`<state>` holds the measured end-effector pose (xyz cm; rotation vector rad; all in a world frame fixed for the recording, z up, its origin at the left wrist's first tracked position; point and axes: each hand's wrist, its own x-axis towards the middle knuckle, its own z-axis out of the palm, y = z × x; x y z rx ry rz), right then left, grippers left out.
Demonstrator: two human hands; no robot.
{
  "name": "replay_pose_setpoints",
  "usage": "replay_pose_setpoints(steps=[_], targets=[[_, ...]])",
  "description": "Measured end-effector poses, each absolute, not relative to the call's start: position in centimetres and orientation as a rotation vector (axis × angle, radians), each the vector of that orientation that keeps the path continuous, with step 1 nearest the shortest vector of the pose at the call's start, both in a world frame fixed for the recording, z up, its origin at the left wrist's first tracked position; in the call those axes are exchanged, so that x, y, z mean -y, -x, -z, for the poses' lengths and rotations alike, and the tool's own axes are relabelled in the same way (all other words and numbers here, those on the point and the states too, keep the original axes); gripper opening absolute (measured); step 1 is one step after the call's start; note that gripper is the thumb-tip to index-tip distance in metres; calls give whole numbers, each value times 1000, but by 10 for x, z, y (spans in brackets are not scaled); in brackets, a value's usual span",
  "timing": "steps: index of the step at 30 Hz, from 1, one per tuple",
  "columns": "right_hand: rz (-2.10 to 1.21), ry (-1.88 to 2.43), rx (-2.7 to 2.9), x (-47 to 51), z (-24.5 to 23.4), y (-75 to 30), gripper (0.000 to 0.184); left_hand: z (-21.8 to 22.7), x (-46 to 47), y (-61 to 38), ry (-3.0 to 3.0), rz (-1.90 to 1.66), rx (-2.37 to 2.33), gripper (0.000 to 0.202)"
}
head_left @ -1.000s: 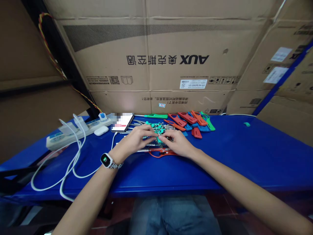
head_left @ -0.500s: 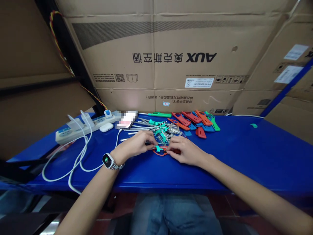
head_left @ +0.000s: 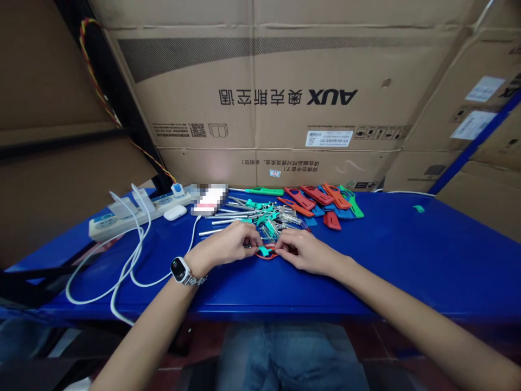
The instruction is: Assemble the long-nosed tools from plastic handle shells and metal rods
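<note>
At the middle of the blue worktop (head_left: 407, 260), both hands meet over a red-handled tool (head_left: 269, 256) that lies on the surface. The left hand (head_left: 230, 247), with a watch (head_left: 180, 270) on its wrist, has its fingertips pinched on the tool just beside a teal clip (head_left: 264, 251). The right hand (head_left: 303, 252) is curled shut on the red handle. Just behind them lies a pile of metal parts (head_left: 260, 214), and further back sit coloured plastic handles (head_left: 325, 198). To the left are a phone (head_left: 209, 198), a power strip (head_left: 130, 216) and white cables (head_left: 122, 271).
</note>
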<state>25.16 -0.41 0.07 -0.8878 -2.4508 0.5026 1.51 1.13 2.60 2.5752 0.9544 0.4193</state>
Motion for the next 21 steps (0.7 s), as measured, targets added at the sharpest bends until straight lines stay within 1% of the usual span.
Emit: replay_pose_setpoints(steps=[4, 10, 21], targets=[[-499, 897, 2455, 4, -2, -252, 8, -27, -8, -20, -2587, -419, -993, 17], [-504, 901, 2456, 5, -5, -251, 7, -23, -9, -24, -2604, -479, -933, 16], [-564, 899, 2451, 6, -8, -254, 8, -15, -11, -28, -2532, -595, -920, 10]])
